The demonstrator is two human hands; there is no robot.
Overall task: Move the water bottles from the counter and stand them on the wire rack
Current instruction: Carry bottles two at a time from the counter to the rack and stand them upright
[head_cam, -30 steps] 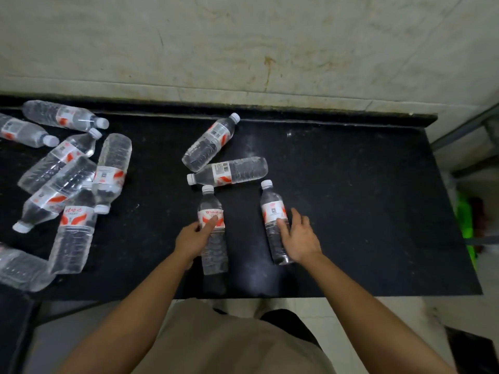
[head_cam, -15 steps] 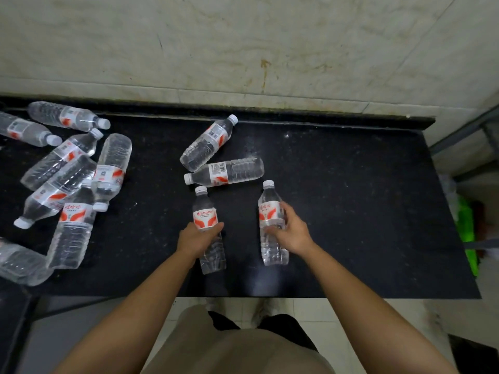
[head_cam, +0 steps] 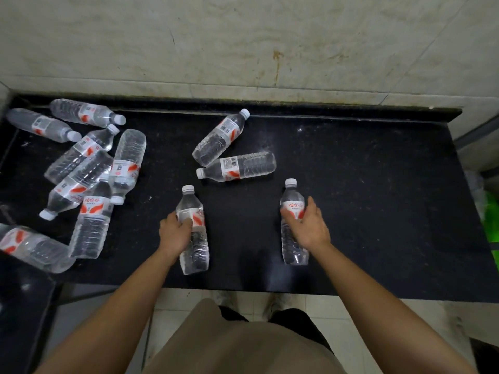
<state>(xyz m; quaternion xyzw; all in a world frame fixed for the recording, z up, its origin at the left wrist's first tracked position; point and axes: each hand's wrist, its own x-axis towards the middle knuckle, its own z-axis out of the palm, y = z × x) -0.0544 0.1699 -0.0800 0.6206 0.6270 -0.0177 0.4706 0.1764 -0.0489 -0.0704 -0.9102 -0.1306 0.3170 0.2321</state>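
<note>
Clear water bottles with white caps and red-and-white labels lie on a black counter [head_cam: 364,201]. My left hand [head_cam: 175,233] is closed around one bottle [head_cam: 194,249] near the front edge, cap pointing away from me. My right hand [head_cam: 310,225] grips a second bottle [head_cam: 293,201] further right, also cap away. Two more bottles [head_cam: 220,137] [head_cam: 237,167] lie just behind them. A pile of several bottles [head_cam: 89,168] lies at the left end. The wire rack shows only as a grey frame piece [head_cam: 478,130] at the right edge.
A stained pale wall [head_cam: 243,44] rises behind the counter. Something bright green [head_cam: 490,220] sits beyond the counter's right end. Tiled floor [head_cam: 175,309] and my feet show below the front edge.
Both hands have closed on their bottles and lifted them off the counter. The right bottle has moved to the right, widening the gap between the two.
</note>
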